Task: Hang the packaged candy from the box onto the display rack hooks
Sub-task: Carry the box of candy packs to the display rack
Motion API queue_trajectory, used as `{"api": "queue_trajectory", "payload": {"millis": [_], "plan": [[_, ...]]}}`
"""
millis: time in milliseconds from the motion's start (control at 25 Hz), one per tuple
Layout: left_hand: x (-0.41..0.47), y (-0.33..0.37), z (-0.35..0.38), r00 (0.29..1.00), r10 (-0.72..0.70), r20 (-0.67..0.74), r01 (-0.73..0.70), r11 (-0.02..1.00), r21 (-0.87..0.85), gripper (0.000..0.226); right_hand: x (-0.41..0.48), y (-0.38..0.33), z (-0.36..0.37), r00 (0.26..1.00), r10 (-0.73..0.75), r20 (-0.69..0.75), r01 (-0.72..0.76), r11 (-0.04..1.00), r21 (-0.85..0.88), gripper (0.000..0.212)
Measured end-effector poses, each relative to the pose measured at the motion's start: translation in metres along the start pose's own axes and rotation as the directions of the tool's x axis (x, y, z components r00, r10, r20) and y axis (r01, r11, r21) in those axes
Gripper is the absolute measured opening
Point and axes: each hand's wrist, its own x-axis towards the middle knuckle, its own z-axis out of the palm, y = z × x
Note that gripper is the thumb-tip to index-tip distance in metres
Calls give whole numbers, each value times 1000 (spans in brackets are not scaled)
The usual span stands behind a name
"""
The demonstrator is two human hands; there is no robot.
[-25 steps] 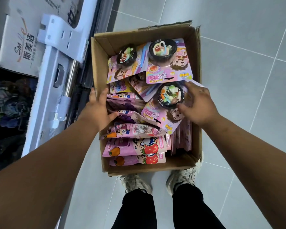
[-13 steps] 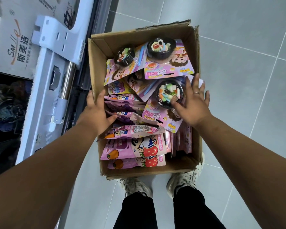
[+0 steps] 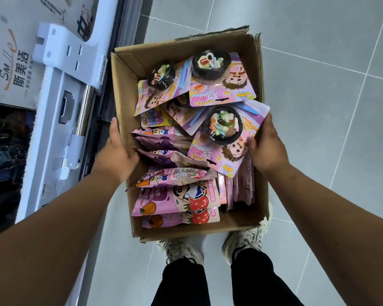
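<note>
Now: left hand point(image 3: 117, 155) grips box point(image 3: 142, 60) wall; right hand point(image 3: 268, 149) pinches bowl-candy card point(image 3: 219, 160).

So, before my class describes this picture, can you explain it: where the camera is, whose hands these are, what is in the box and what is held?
There is no machine here: a person works with bare hands and wears one camera on the head, so the single view looks down past both arms to the shoes and the tiled floor. Between the hands is an open cardboard box full of candy: pink bags stacked at the near end, and card packs with a black bowl of sweets on top. The left hand grips the box's left wall. The right hand holds one card pack by its right edge, thumb on the card.
</note>
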Motion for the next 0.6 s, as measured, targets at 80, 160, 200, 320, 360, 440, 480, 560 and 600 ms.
{"api": "queue_trajectory", "payload": {"millis": [80, 160, 200, 320, 360, 440, 480, 560, 600], "plan": [[3, -1, -2, 999, -36, 16, 36, 999, -14, 94, 7, 1, 0, 999, -40, 19, 41, 999, -28, 75], [5, -1, -4, 995, -49, 83, 52, 998, -34, 95, 12, 2, -4, 995, -71, 76, 78, 992, -97, 81], [5, -1, -5, 991, -57, 122, 63, 997, -48, 98, 14, 3, -6, 989, -74, 131, 94, 984, -153, 83], [5, -3, -4, 985, -66, 157, 70, 997, -22, 102, 18, 1, -11, 951, -45, 305, 167, 906, -389, 84], [4, -2, -3, 988, -60, 142, 61, 998, -7, 101, 19, -1, -11, 951, -35, 307, 165, 898, -408, 85], [3, -2, -1, 996, -14, 91, 13, 1000, 18, 100, 25, -3, -7, 970, -72, 231, 148, 931, -333, 86], [3, -2, 0, 997, 16, 72, -18, 1000, 24, 101, 29, -3, -6, 975, -96, 198, 149, 949, -276, 84], [9, -2, 1, 996, 46, 78, -47, 999, 15, 98, 38, -1, -9, 976, -122, 183, 162, 960, -228, 78], [14, -3, 0, 995, 41, 90, -41, 999, -10, 95, 41, -1, -10, 976, -118, 184, 160, 960, -230, 74]]}}
